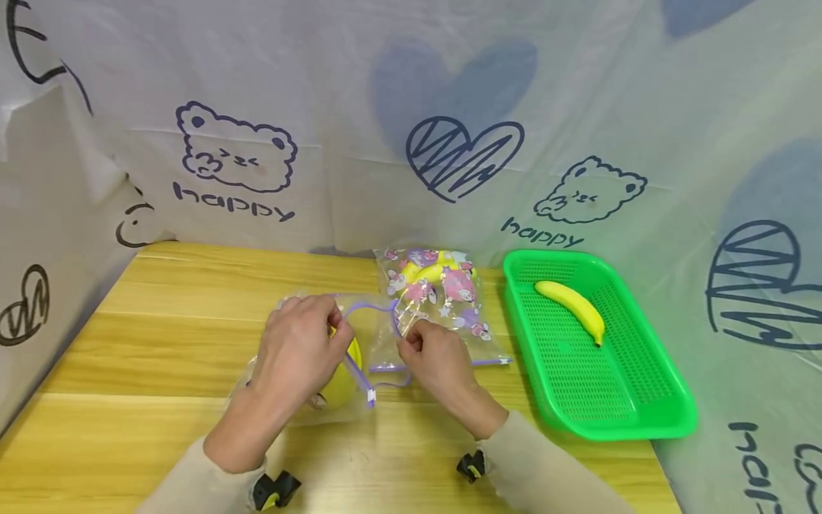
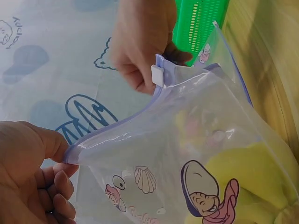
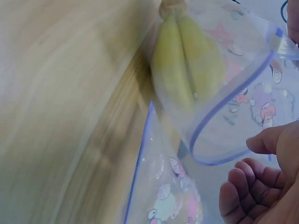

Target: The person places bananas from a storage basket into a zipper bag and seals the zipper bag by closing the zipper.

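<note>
We see the left hand (image 1: pixel 298 339) pinching the purple-edged mouth of a clear printed bag (image 2: pixel 201 186), thumb against fingers at the rim. The bag hangs below that hand and spreads toward the right hand (image 1: pixel 443 364), its mouth gaping between the two. Inside, under the left hand, we make out a bunch of yellow bananas (image 3: pixel 187 60) through the film. A white slider (image 2: pixel 157 75) sits at the end of the closure, between both hands on our near side.

The right hand has its fingers curled and its thumb at the opposite rim; from these angles we cannot tell whether it grips the film or merely touches it.

Just beyond the right hand, a second printed bag (image 1: pixel 449 314) lies on the wooden table (image 1: pixel 160 343), with yellow shapes (image 1: pixel 427 271) showing through it. To the right of that hand stands a green basket (image 1: pixel 616 427), a single banana (image 1: pixel 571 305) lying in it. Farther off, past both hands, we face a pale sheet (image 1: pixel 359 86) with hearts and bears.
</note>
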A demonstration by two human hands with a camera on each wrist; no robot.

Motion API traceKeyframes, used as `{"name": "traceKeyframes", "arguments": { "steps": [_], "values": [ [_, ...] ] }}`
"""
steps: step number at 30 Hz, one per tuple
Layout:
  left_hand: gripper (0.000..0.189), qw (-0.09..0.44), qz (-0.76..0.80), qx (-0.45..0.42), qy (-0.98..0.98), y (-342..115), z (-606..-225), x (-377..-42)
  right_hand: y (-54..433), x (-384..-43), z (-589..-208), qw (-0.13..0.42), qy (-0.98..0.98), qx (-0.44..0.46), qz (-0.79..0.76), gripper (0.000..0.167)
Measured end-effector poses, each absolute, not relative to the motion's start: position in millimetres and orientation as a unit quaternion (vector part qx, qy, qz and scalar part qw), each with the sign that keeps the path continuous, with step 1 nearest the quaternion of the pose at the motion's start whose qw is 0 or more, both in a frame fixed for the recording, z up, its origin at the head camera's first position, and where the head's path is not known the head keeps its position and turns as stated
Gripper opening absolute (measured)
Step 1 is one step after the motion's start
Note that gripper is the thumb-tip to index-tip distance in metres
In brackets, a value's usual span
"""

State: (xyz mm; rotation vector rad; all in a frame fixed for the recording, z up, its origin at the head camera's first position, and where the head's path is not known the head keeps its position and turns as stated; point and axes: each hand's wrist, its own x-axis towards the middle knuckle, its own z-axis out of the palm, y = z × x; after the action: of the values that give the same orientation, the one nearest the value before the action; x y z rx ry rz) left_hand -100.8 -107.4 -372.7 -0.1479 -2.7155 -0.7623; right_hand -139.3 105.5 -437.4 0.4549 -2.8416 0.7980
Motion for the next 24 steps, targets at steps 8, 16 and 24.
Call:
{"name": "traceKeyframes", "arguments": {
  "steps": [8,16,24],
  "values": [
    [0.015,0.157,-0.291,-0.03,-0.943,-122.0,-366.3,-99.1,114.2,-137.8,-439.2,0.071,-0.951,0.145,0.264,0.019],
    [0.014,0.165,-0.287,-0.033,-0.943,-126.1,-366.1,-99.3,136.0,-144.9,-434.1,0.119,-0.953,0.142,0.24,0.021],
    [0.017,0.204,-0.238,-0.069,-0.947,-124.0,-370.2,-99.2,171.9,-158.1,-426.7,0.143,-0.966,0.127,0.175,0.042]
  ]
}}
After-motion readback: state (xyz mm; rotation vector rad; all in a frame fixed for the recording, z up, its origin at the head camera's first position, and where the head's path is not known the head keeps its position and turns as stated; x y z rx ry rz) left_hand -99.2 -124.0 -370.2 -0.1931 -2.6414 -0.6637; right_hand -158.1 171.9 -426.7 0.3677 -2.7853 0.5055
